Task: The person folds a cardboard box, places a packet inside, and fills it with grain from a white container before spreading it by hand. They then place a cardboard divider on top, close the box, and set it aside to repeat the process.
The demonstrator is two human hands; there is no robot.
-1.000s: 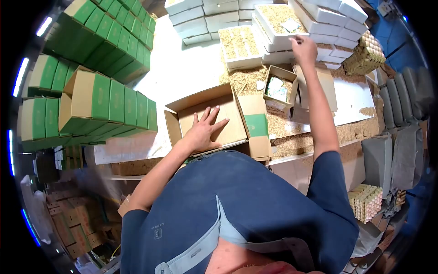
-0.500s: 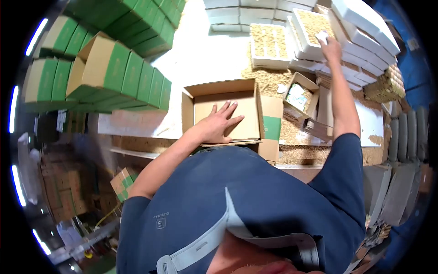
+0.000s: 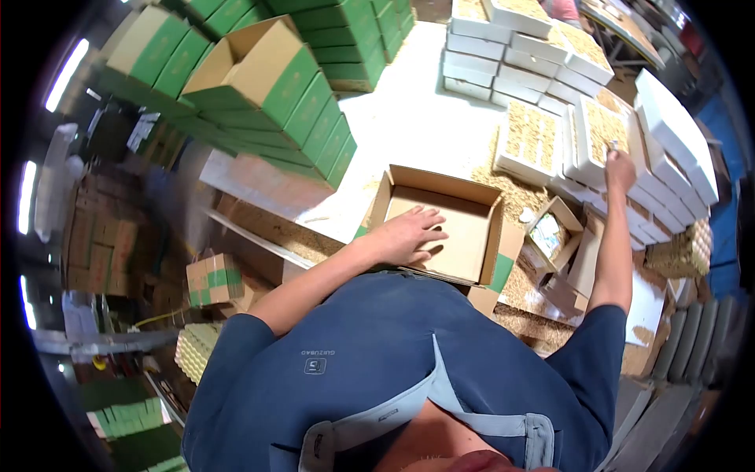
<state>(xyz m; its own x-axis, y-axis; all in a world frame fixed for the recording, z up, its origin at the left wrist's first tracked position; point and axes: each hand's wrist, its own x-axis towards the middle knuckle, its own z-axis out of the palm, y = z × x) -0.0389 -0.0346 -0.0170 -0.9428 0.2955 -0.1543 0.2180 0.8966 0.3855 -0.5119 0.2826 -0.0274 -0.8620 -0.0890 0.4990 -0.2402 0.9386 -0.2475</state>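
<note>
My left hand (image 3: 410, 236) is spread out over the near left part of an open cardboard box (image 3: 460, 216), fingers reaching across its bare bottom. Out to the right, my right hand (image 3: 620, 171) is closed at the near end of a white foam tray (image 3: 605, 126) of wood shavings. A small pale piece of something shows at its fingertips; I cannot tell what it is. Below that hand, a smaller carton (image 3: 553, 236) holds printed packets and some shavings.
Green boxes (image 3: 303, 102) are stacked at the left, the top one open. More white foam trays (image 3: 531, 138) stand at the back and right. Egg trays (image 3: 683, 248) are piled at the right edge. Shavings litter the white table (image 3: 409, 102). A person in pink (image 3: 562, 9) is at the far back.
My view has turned, so the scene sits further right. My left hand has shifted toward the box's left side. The white thing in my right hand shows less than before.
</note>
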